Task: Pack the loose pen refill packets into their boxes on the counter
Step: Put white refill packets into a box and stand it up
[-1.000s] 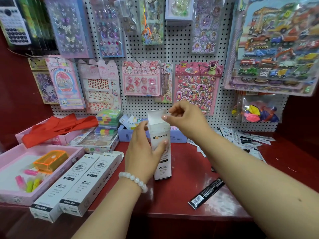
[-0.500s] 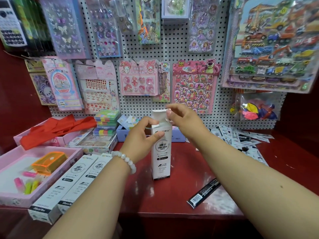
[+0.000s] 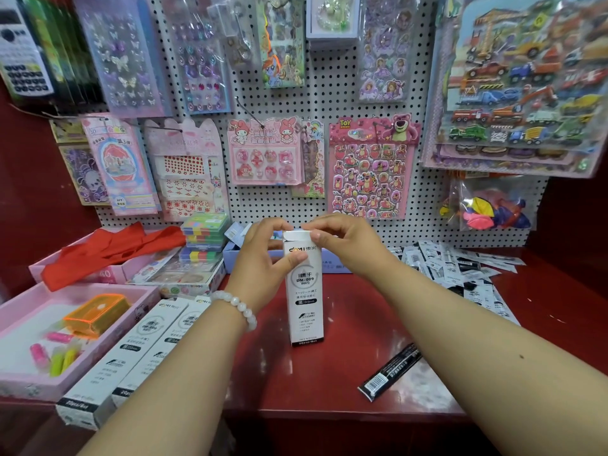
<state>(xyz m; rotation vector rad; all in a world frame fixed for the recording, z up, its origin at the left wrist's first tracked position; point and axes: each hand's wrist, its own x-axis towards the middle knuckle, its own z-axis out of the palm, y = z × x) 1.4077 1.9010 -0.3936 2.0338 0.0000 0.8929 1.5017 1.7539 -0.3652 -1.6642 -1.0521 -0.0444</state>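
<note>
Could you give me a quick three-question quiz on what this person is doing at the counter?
1. True or false: the white refill box stands upright on the red counter.
2. Which hand grips the box's side with its thumb across the front: A) left hand, B) right hand?
3. Fill in: one black refill packet lies alone to the ____ of the upright box.

Key
1. True.
2. A; the right hand pinches the top flap.
3. Right; more loose packets are piled further back by the pegboard.
</note>
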